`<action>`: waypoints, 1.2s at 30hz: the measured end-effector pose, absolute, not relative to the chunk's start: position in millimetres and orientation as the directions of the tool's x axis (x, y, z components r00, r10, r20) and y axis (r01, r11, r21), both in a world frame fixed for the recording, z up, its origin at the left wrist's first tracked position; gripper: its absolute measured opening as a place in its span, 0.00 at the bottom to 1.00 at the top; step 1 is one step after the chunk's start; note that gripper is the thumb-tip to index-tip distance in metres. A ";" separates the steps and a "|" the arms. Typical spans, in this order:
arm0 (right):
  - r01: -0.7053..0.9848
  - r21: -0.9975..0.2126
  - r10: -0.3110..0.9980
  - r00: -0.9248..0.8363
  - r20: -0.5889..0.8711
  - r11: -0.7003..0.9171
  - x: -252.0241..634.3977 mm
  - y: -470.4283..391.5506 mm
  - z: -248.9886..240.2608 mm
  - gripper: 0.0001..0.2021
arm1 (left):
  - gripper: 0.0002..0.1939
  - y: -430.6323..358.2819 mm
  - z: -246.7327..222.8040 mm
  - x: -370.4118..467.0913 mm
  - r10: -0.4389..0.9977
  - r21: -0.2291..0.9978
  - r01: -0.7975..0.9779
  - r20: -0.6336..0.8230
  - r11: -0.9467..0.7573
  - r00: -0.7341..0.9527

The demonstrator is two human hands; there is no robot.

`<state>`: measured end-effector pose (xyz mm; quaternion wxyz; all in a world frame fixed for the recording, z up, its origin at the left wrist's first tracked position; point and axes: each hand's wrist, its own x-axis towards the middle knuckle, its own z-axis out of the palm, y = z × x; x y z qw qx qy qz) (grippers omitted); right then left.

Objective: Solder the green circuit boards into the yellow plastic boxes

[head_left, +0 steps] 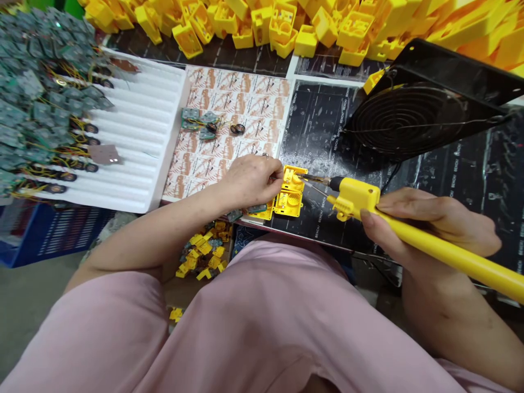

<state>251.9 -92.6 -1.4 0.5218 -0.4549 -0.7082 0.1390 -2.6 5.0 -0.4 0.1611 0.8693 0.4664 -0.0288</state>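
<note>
My right hand [426, 218] is wrapped round a yellow soldering iron [360, 196] with a thin feed tube beside its tip. The tip reaches the upper of two open yellow housings [289, 203] near the table's front edge. My left hand [257, 177] lies at the left side of that housing, its fingers closed and pressed together; what they hold, if anything, is hidden. Below this hand, a green circuit board [257, 208] rests on another yellow housing. Two green boards [198, 121] with wires and a small round black part [237, 129] lie on the patterned sheet.
A white ribbed foam tray [139, 131] at the left bears many wired green boards [36, 98]. Yellow housings [282, 22] are heaped along the back. A black fan [409, 120] stands at the right. Below are a blue basket [53, 232] and a box of yellow pieces [204, 251].
</note>
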 end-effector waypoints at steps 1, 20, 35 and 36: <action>0.510 -0.671 0.793 -0.040 0.607 0.539 251.7 -93.6 -1.2 0.12 | 0.17 5.2 -0.5 -3.3 0.800 0.254 0.816 -0.193 -0.519 0.569; 0.698 -0.653 0.859 0.107 0.501 0.293 251.0 -108.9 -15.9 0.15 | 0.15 25.3 4.1 4.2 0.804 0.240 0.810 -0.150 -0.535 0.575; 0.663 -0.339 0.646 -0.291 0.705 0.668 239.4 -87.5 -3.4 0.13 | 0.13 22.6 8.9 17.8 0.716 -0.026 0.721 -0.138 -0.693 0.684; 0.674 -0.364 0.679 -0.283 0.677 0.643 242.8 -89.8 -2.7 0.11 | 0.13 23.0 8.6 17.5 0.715 -0.015 0.720 -0.135 -0.694 0.686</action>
